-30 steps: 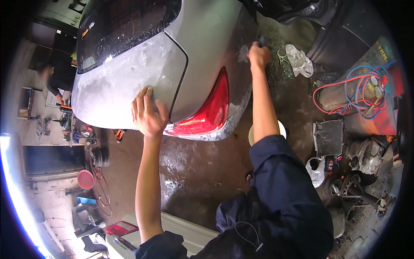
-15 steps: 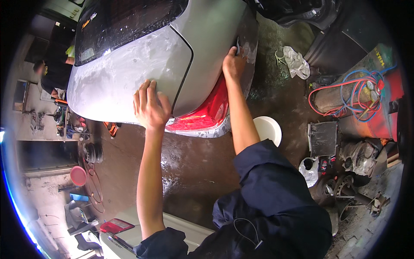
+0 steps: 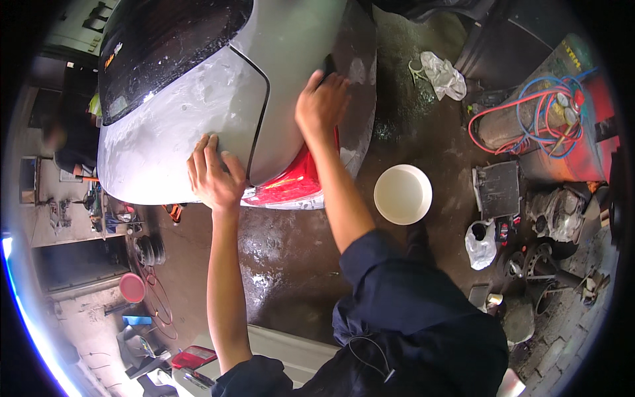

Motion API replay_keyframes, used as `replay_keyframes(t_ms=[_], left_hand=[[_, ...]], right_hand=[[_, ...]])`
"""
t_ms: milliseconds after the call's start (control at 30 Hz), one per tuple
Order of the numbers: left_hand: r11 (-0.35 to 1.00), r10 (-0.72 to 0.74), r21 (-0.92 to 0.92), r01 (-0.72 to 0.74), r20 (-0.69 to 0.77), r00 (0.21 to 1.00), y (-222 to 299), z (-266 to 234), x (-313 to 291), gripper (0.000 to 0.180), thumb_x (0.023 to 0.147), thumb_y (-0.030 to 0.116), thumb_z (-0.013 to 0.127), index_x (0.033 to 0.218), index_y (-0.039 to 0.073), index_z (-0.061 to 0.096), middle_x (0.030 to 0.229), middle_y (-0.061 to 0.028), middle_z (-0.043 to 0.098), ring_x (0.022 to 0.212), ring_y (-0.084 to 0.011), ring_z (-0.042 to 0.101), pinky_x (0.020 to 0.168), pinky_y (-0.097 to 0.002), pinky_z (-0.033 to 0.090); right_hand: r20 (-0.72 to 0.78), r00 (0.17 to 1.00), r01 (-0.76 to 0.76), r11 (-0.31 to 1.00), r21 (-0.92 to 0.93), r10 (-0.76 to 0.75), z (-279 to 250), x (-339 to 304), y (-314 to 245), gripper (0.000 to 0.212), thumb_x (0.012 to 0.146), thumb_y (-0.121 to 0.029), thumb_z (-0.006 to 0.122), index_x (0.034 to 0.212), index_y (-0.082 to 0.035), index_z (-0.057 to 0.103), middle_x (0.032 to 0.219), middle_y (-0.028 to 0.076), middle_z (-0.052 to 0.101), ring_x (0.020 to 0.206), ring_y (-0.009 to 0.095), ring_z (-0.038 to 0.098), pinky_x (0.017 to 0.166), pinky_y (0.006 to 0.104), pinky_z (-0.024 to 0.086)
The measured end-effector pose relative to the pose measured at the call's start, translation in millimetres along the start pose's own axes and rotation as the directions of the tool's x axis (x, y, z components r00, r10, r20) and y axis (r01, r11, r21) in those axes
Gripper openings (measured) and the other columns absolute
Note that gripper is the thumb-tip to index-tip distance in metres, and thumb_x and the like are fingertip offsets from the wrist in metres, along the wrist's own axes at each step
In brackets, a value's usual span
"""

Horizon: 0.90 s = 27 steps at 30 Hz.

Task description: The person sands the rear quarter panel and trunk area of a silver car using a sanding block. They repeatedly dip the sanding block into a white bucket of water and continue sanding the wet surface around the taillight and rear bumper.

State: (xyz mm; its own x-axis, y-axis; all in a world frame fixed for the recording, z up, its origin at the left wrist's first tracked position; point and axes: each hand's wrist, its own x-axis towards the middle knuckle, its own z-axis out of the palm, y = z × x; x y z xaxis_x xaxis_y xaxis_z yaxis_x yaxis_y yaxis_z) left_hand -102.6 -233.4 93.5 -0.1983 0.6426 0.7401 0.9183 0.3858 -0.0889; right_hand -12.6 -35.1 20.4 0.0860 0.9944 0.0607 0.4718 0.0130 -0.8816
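Rear of a silver car (image 3: pixel 218 109) in a workshop, seen from above. The car stood in the upper left of the view, its back panel marked with pale, cloudy smears below the dark rear window (image 3: pixel 175 53). The left hand (image 3: pixel 217 173) lay on this panel beside the curved seam, its fingers slightly apart. The right hand (image 3: pixel 323 106), apart from the left, was at the rear corner above the red tail light (image 3: pixel 288 182), its fingers curled on a small dark pad (image 3: pixel 329 65) that was largely hidden. To the right, 1 round white bucket (image 3: pixel 383 206) stood on the wet floor (image 3: pixel 291 251); a pale cloth (image 3: pixel 444 76) and a dark square panel (image 3: pixel 497 190) lay farther right. At the far left, 1 other person (image 3: pixel 76 142) was beyond the car, and a pink basin (image 3: pixel 132 288) sat near a wheel rim (image 3: pixel 149 250).
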Motion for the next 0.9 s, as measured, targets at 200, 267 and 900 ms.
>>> replay_keyframes(t_ms=[200, 267, 900], left_hand=[[0.999, 0.000, -0.041, 0.000, 0.009, 1.000, 12, 8, 4, 0.036, 0.088, 0.016, 0.058, 0.117, 0.000, 0.072, 0.122, -0.0186, 0.071, 0.111, -0.0384, 0.067, 0.100, -0.0460, 0.051], [0.999, 0.024, -0.031, -0.024, 0.003, 1.000, 6, 3, 5, 0.036, 0.089, 0.014, 0.057, 0.119, 0.000, 0.071, 0.123, -0.0195, 0.071, 0.111, -0.0389, 0.067, 0.100, -0.0456, 0.052], [0.996, 0.056, 0.052, -0.070, 0.234, 0.971, 0, -20, 1, 0.051, 0.103, 0.030, 0.044, 0.129, -0.011, 0.059, 0.128, -0.0300, 0.061, 0.118, -0.0446, 0.061, 0.102, -0.0536, 0.048]], right_hand=[[-0.012, 0.917, -0.377, 0.879, 0.293, 0.398, -39, 125, 81, 0.051, 0.107, -0.031, 0.043, 0.130, 0.012, 0.061, 0.128, 0.035, 0.065, 0.119, 0.048, 0.065, 0.106, 0.0514, 0.050], [-0.219, 0.963, -0.080, 0.941, 0.330, 0.159, -31, 130, 102, 0.041, 0.106, -0.020, 0.047, 0.133, 0.006, 0.063, 0.132, 0.032, 0.064, 0.124, 0.046, 0.063, 0.107, 0.0501, 0.049], [0.066, 0.562, 0.687, 0.510, 0.518, -0.824, 10, 58, 132, 0.054, 0.110, -0.047, 0.039, 0.160, -0.028, 0.044, 0.170, 0.001, 0.034, 0.159, 0.044, 0.016, 0.125, 0.0663, 0.002]])
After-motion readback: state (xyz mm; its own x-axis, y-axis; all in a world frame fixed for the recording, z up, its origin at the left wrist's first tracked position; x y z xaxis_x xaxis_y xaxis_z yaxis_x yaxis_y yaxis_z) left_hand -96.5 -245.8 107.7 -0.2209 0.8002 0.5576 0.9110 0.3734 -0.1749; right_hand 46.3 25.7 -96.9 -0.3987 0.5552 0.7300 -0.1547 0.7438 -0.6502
